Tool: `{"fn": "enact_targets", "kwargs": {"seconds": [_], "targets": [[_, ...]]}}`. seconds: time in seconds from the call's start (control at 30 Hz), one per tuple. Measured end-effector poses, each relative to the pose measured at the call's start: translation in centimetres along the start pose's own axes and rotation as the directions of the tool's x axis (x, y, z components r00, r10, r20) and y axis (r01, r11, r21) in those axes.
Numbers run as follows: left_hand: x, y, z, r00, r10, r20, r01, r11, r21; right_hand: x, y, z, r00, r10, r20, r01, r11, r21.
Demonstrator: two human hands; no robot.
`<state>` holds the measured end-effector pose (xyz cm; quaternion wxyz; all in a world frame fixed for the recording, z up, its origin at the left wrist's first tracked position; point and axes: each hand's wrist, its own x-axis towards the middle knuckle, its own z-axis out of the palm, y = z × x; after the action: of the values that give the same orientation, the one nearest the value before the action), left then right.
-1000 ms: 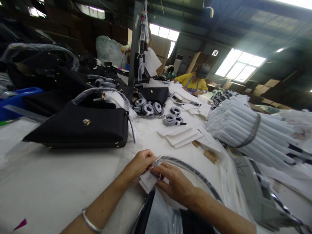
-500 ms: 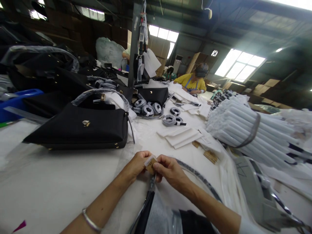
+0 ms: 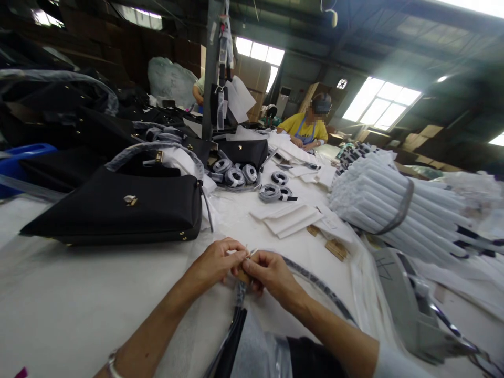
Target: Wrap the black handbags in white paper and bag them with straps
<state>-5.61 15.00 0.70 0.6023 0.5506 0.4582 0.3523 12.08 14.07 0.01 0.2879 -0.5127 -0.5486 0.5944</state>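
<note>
A small brown tag [image 3: 243, 275] is pinched in my right hand [image 3: 269, 273], at the top of a plastic-wrapped strap. My left hand [image 3: 222, 261] meets it there, its thumb and forefinger pressed together on a bit of white film or thread at the tag's upper edge. Below my hands lies a black bag [image 3: 311, 357], partly under translucent wrapping. Its wrapped handle [image 3: 321, 283] curves away behind my right forearm. Some of the tag is hidden by my fingers.
A black handbag [image 3: 157, 205] stands at left, with more bags behind it. Coiled wrapped straps [image 3: 235, 177] and folded white paper [image 3: 289, 220] lie ahead. At right are a strapped bundle of white-wrapped rods [image 3: 386, 194] and a grey device [image 3: 409, 304]. A co-worker [image 3: 305, 128] in yellow sits beyond.
My left fingers have shifted from the tag's left side to its top edge and pinch there. The tag sits lower and is more covered. The view has turned slightly right.
</note>
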Motion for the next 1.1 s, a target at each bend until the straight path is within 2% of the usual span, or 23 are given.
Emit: {"fn": "enact_targets", "kwargs": {"seconds": [0.13, 0.23, 0.3, 0.43, 0.5, 0.57, 0.63, 0.73, 0.8, 1.0, 1.1], "targets": [[-1.2, 0.8, -0.3, 0.985, 0.046, 0.167, -0.058, 0.996, 0.07, 0.0, 0.1, 0.1, 0.995, 0.056, -0.083, -0.05, 0.996, 0.071], [-1.5, 0.8, 0.4, 0.975, 0.005, 0.221, -0.022, 0.997, 0.073, 0.1, 0.3, 0.2, 0.995, 0.035, -0.091, -0.023, 0.991, 0.13], [-1.4, 0.6, 0.9, 0.982, -0.012, 0.188, 0.004, 0.999, 0.047, 0.1, 0.4, 0.2, 0.998, 0.001, -0.059, 0.009, 0.985, 0.17], [-0.7, 0.2, 0.7, 0.998, -0.062, -0.031, 0.063, 0.997, 0.043, -0.1, 0.2, -0.3, 0.999, -0.031, 0.044, 0.023, 0.982, 0.188], [-0.4, -0.1, 0.2, 0.993, -0.057, -0.106, 0.07, 0.991, 0.116, -0.3, 0.2, -0.5, 0.997, -0.055, 0.05, 0.044, 0.98, 0.194], [-0.1, -0.5, -0.2, 0.99, 0.023, -0.137, 0.01, 0.972, 0.235, -0.3, 0.3, -0.6, 0.996, -0.077, 0.038, 0.067, 0.977, 0.204], [0.0, -0.8, -0.3, 0.993, 0.05, -0.11, -0.015, 0.954, 0.298, -0.3, 0.4, -0.6, 0.996, -0.086, 0.032, 0.077, 0.974, 0.214], [0.1, -1.0, 0.0, 0.998, -0.055, -0.003, 0.054, 0.965, 0.258, -0.3, 0.5, -0.1, 0.997, -0.073, 0.01, 0.069, 0.972, 0.223], [0.1, -1.1, 0.1, 0.997, -0.075, 0.032, 0.065, 0.967, 0.248, -0.3, 0.3, 0.1, 0.998, -0.057, -0.01, 0.058, 0.975, 0.215], [0.2, -0.8, -1.2, 0.998, 0.016, 0.068, -0.033, 0.965, 0.261, -0.1, -1.7, -0.3, 0.994, -0.063, -0.086, 0.058, 0.997, -0.053], [0.3, -0.7, -1.6, 0.996, 0.037, 0.083, -0.059, 0.955, 0.291, 0.4, -2.2, -0.7, 0.999, -0.019, 0.026, 0.021, 0.998, -0.065]]}}
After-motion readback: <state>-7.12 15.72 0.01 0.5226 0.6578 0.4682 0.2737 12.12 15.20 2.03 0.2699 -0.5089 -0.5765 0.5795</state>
